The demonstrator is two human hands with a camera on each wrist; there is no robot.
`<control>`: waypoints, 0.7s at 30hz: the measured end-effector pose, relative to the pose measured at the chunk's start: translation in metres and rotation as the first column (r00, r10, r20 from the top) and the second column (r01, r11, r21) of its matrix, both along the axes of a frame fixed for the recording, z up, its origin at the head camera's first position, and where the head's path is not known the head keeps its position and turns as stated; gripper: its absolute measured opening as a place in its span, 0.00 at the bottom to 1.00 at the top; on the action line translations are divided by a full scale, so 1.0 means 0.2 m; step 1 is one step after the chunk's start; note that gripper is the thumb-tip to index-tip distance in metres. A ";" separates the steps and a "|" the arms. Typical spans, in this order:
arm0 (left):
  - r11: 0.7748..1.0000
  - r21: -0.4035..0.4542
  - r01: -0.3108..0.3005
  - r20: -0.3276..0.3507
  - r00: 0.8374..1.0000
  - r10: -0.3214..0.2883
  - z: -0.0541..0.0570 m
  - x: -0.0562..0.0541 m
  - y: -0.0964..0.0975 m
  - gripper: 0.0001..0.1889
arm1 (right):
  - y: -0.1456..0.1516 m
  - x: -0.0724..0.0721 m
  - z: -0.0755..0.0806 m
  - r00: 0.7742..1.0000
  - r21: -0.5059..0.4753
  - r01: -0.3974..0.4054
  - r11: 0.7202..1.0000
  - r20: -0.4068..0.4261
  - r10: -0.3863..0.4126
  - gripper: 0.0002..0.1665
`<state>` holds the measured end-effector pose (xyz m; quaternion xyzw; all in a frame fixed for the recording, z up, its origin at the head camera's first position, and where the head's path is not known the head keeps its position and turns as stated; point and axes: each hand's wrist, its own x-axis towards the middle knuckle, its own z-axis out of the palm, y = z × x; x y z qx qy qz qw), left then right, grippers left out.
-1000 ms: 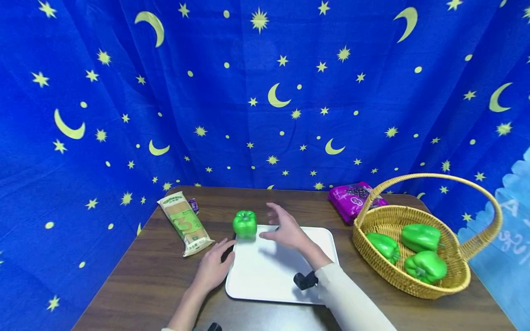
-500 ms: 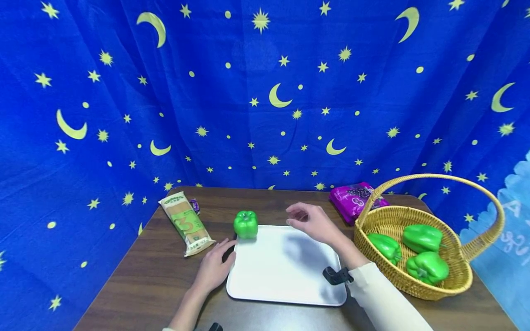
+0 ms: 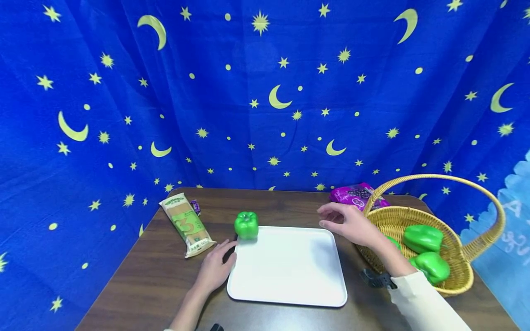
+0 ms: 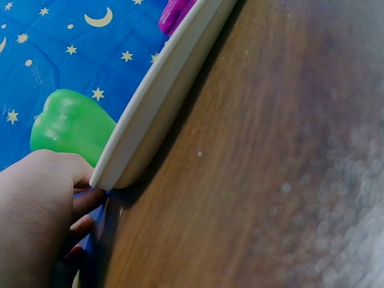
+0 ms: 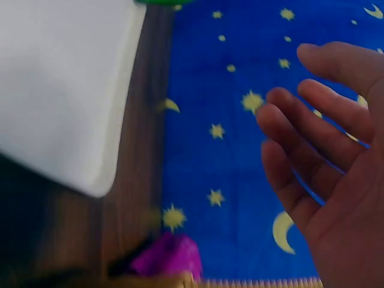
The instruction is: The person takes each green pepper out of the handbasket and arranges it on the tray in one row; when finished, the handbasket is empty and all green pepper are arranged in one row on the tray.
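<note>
A white rectangular tray (image 3: 287, 266) lies on the table, with one green bell pepper (image 3: 246, 225) upright at its far left corner. My left hand (image 3: 215, 269) touches the tray's left edge with thumb and fingertips; in the left wrist view the fingers lie at the rim beside the pepper (image 4: 72, 123). My right hand (image 3: 349, 223) is in the air past the tray's far right corner, fingers loosely bent, nothing in it. Its forearm crosses over the wicker basket (image 3: 463, 280), which holds several green bell peppers (image 3: 422, 238), one of them partly hidden by the arm.
A pack of noodles (image 3: 187, 225) lies at the table's left, with a small purple packet (image 3: 195, 207) beside it. Behind the basket is a purple bag (image 3: 352, 195), partly covered by the right hand. A blue star-printed curtain (image 3: 265, 115) hangs behind the table.
My right hand has moved right, from beside the bell pepper over the tray to near the basket. My left hand and the pepper on the tray have stayed put.
</note>
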<state>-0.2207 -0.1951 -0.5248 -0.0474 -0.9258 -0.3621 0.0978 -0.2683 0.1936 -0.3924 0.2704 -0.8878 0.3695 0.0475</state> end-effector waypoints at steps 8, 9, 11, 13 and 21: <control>1.000 -0.013 -0.007 -0.002 1.000 0.007 -0.02 -0.02 -0.01 0.18 | 0.22 0.05 0.03 0.997 0.054 0.076 0.996 0.004 -0.077 0.18; 1.000 -0.013 -0.007 -0.002 1.000 0.007 -0.02 -0.02 -0.01 0.18 | 0.25 0.05 0.03 0.996 0.058 0.086 0.995 0.008 -0.087 0.18; 1.000 -0.012 -0.006 0.000 1.000 0.006 -0.02 -0.01 -0.01 0.18 | 0.30 0.04 0.04 0.996 0.059 0.091 0.994 0.010 -0.092 0.17; 1.000 -0.013 -0.005 -0.005 1.000 0.005 -0.03 -0.01 -0.01 0.18 | 0.35 0.04 0.04 0.996 0.057 0.089 0.994 0.010 -0.090 0.15; 1.000 -0.002 -0.005 0.005 1.000 0.005 -0.03 -0.01 0.00 0.18 | 0.53 0.04 0.05 0.996 0.108 0.065 0.992 0.047 -0.071 0.11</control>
